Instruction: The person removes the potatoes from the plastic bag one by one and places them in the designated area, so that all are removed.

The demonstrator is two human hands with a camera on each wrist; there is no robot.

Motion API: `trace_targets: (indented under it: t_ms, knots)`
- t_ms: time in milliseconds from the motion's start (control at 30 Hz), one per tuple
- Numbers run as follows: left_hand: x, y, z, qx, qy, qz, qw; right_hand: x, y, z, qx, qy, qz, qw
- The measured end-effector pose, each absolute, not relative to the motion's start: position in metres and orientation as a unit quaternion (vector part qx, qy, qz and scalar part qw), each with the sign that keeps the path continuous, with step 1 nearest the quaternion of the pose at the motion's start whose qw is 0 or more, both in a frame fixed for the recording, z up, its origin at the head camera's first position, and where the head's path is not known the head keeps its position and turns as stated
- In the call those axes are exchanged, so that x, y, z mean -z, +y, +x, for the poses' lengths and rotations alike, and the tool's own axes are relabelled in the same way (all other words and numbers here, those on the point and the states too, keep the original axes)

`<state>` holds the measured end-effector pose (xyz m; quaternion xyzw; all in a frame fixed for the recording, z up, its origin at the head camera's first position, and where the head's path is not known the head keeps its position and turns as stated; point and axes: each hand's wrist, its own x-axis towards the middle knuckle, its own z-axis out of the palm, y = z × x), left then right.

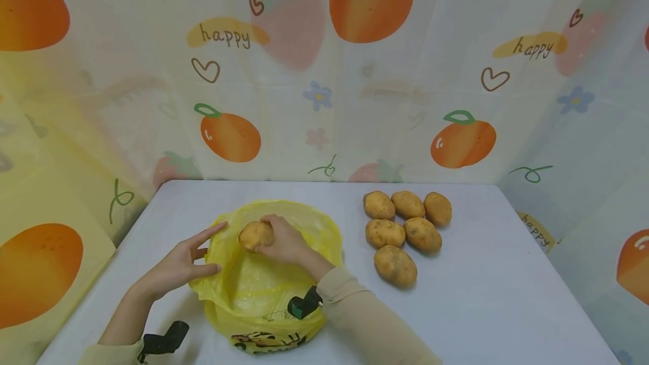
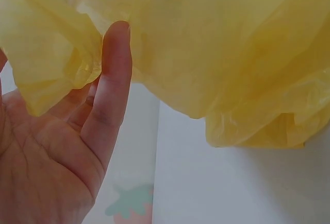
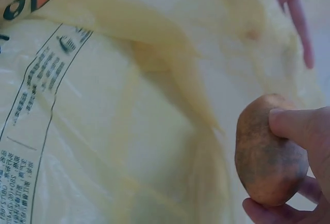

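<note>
A yellow plastic bag (image 1: 269, 292) stands on the white table with its mouth spread wide. At the bag's left rim, my left hand (image 1: 174, 266) holds the thin plastic between thumb and fingers; its index finger (image 2: 116, 74) lies extended along the plastic in the left wrist view. My right hand (image 1: 286, 241) grips a brown potato (image 1: 253, 235) over the mouth of the bag, toward its left side. Thumb on top and fingers beneath, it clasps the potato (image 3: 268, 152) in the right wrist view. Printed lettering shows on the bag (image 3: 129, 131) there.
To the right of the bag, several potatoes (image 1: 385, 234) lie close together on the white table (image 1: 481, 275). A fruit-patterned cloth (image 1: 365, 128) hangs behind the table and along both sides. Dark wrist cameras (image 1: 164, 338) sit at both cuffs.
</note>
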<state>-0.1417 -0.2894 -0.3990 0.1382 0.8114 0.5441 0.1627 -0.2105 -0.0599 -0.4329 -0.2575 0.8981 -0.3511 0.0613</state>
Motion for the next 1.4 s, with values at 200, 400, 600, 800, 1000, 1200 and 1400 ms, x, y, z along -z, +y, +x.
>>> trace_targets:
  t_ms: [200,400,600,800,1000,1200,1400]
  knots:
    - [0.4,-0.288,-0.143,-0.539,0.814,0.138,0.167,0.419,-0.053,-0.207,0.344,0.897,-0.269,0.065]
    - [0.399,-0.288,-0.144,-0.534,0.819,0.137,0.162,0.408,-0.04,-0.204,0.356,0.893,-0.269,0.061]
    - [0.398,-0.288,-0.145,-0.535,0.817,0.144,0.162,0.401,-0.023,-0.196,0.379,0.883,-0.274,0.047]
    - [0.398,-0.287,-0.145,-0.531,0.819,0.148,0.157,0.398,-0.004,-0.186,0.412,0.869,-0.271,0.025]
    - [0.399,-0.286,-0.146,-0.536,0.816,0.145,0.16,0.4,0.014,-0.176,0.454,0.855,-0.249,0.023]
    - [0.398,-0.286,-0.146,-0.536,0.816,0.143,0.162,0.4,0.031,-0.167,0.466,0.852,-0.239,-0.001]
    - [0.398,-0.285,-0.146,-0.535,0.817,0.142,0.162,0.402,0.048,-0.161,0.476,0.848,-0.23,-0.031]
